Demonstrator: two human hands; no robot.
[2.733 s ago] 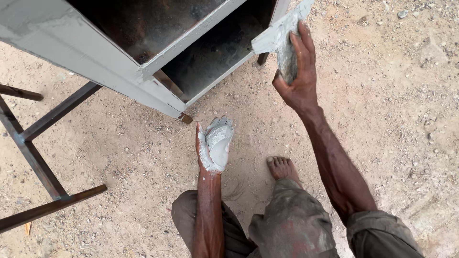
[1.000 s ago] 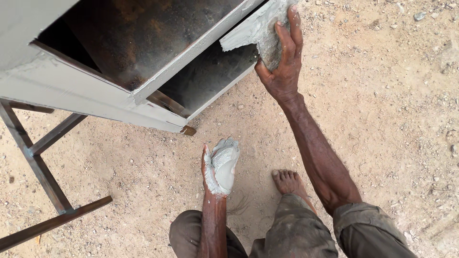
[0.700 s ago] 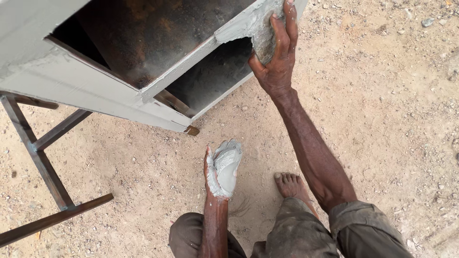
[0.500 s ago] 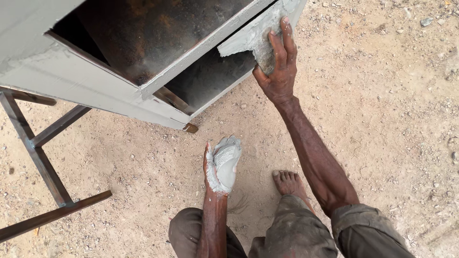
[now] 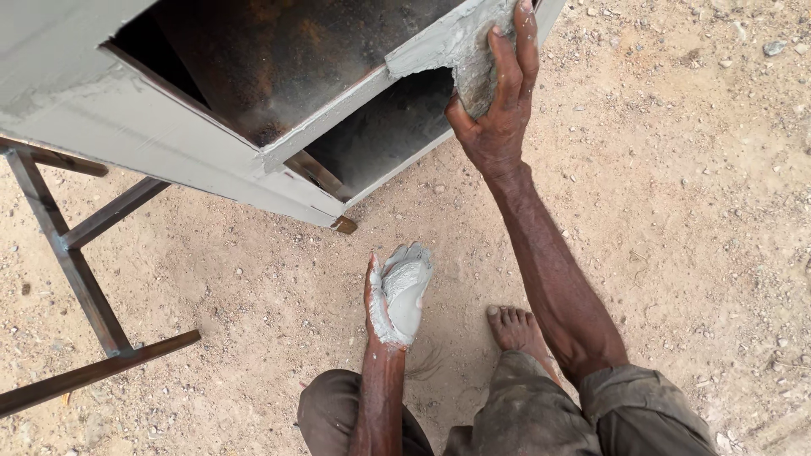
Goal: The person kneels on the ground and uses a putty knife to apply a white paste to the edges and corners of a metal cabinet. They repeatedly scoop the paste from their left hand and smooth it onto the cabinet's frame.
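My right hand (image 5: 500,118) reaches up and presses a rough grey pad (image 5: 473,78) against the front edge of a grey metal cabinet (image 5: 169,143), which stands tilted on the sandy ground. The fingers are spread over the pad, and fresh grey paste coats the edge next to it. My left hand (image 5: 395,295) is held low in front of my knees with the palm up and cupped. A heap of wet grey paste (image 5: 407,289) lies in it. The cabinet's inside is dark and rusty.
A dark metal frame of square bars (image 5: 76,270) stands on the left. My bare foot (image 5: 515,328) rests on the sand below the right arm. Small stones (image 5: 773,48) are scattered over the ground on the right.
My right hand has worked the pad back and forth along the cabinet's edge and now sits higher on it. The left hand has stayed cupped with the paste.
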